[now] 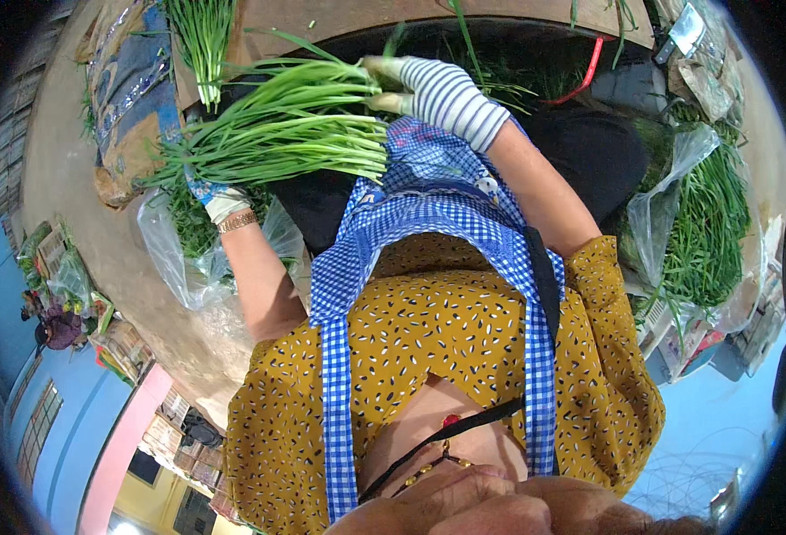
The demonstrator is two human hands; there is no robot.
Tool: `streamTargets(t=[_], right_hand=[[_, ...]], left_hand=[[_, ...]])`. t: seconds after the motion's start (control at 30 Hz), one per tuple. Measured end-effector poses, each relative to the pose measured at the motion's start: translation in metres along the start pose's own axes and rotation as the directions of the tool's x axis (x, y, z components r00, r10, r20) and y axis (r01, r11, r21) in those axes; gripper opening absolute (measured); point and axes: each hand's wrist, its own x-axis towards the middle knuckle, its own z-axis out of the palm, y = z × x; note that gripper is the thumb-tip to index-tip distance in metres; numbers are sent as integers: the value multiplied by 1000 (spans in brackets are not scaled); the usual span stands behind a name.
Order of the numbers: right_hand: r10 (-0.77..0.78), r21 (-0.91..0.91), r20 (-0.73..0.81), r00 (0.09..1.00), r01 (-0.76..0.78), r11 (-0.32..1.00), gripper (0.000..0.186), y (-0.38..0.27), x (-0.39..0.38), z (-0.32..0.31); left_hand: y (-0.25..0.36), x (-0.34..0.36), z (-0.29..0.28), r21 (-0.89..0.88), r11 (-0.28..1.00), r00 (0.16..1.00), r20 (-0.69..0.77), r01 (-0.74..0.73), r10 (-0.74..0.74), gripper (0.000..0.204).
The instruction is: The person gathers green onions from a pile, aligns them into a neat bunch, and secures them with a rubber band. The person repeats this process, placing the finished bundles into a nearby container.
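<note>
A bundle of long green chives (277, 134) lies crosswise in front of my blue checked apron (429, 214). My right hand (438, 94), in a striped white glove, is closed around the white stalk ends at the bundle's right. My left hand (219, 198), in a blue and white glove with a bracelet at the wrist, sits under the leafy end and supports it from below; its fingers are mostly hidden by the leaves.
A clear plastic bag with greens (179, 254) lies by my left arm. Another bag of chives (705, 223) sits at the right. More loose chives (201, 45) and a printed sack (130, 89) lie at the upper left. A red band (589, 71) lies beyond the dark basin (518, 49).
</note>
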Motion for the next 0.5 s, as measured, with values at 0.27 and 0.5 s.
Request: streamTargets(t=[0.27,0.5], right_hand=[[554,-597,182,813,-356,719,32,61,-41,-35],[232,495,173,957,-288,820,47,-22,-11,28]], left_hand=[[-2,-21,18,31,999,985,-170,18,-13,44],[-6,-9,4,12,1000,999,-27,22,-22,43]])
